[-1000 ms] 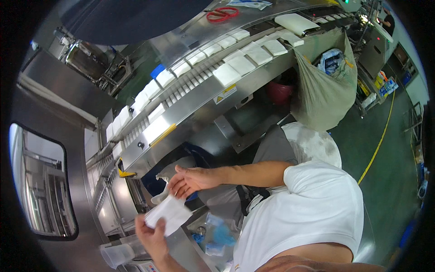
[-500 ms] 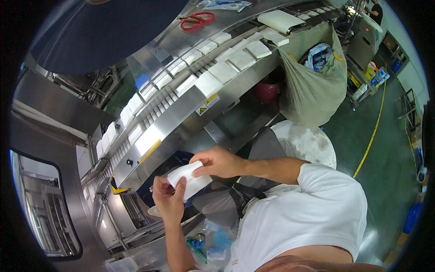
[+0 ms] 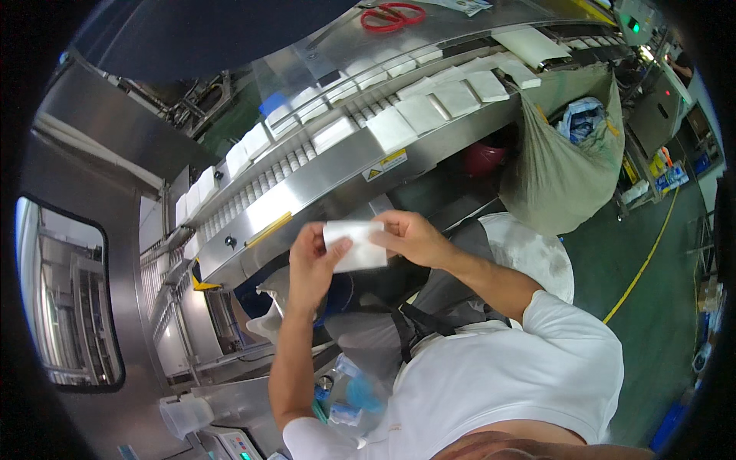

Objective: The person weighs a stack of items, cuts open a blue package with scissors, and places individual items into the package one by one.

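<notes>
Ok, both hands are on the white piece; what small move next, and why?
Perhaps ease the white piece toward the conveyor: left hand and right hand grip it at opposite sides, clear of the conveyor, where similar white pieces lie in rows.

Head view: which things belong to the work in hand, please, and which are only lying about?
Seem to belong to the work:
flat white piece, held by the left hand and the right hand
similar white pieces, on the conveyor

Apparently just lying about:
red-handled scissors, beyond the conveyor
red bucket, low under the conveyor, partly hidden
</notes>
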Tool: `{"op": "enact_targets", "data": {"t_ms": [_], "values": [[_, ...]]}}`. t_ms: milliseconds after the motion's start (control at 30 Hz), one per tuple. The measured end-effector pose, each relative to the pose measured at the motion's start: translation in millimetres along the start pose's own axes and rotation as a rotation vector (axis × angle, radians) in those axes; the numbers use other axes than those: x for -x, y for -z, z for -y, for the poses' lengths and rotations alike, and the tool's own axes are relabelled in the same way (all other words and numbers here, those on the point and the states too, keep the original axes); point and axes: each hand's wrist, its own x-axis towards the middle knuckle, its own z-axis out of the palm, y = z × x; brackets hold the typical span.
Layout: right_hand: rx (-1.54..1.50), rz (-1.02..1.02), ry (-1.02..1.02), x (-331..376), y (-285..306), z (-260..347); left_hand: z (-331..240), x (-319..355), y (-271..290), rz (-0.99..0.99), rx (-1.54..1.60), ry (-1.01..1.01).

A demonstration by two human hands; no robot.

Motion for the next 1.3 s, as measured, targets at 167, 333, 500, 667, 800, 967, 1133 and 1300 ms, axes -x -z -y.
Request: {"op": "enact_targets", "data": {"t_ms": [167,333,500,667,800,967,1133,1300], "values": [[0.072,-0.041,-0.094,0,19,3,-16,-97,29,0.163,-0.017,-0.093],[0.110,-0.032,-0.168,21,44,-7,-21,-209,28,0.421,-0.285,-0.171],[0.078,-0.103,-0.243,45,69,-19,-11,-254,13,0.539,-0.508,-0.185],[0.131,-0.129,-0.236,58,66,-31,21,-284,24,0.506,-0.650,-0.577],[0.183,-0.115,-0.237,56,65,-42,12,-249,4,-0.010,-1.016,-0.764],[0.287,-0.001,-0.299,45,60,-57,-14,-87,23,-0.256,-0.820,-0.690],[0.349,0.216,-0.409,30,32,-77,-7,138,62,-0.565,-0.924,-0.412],[0.470,0.463,-0.388,17,3,-94,20,366,74,-1.265,-1.230,0.363]]}}
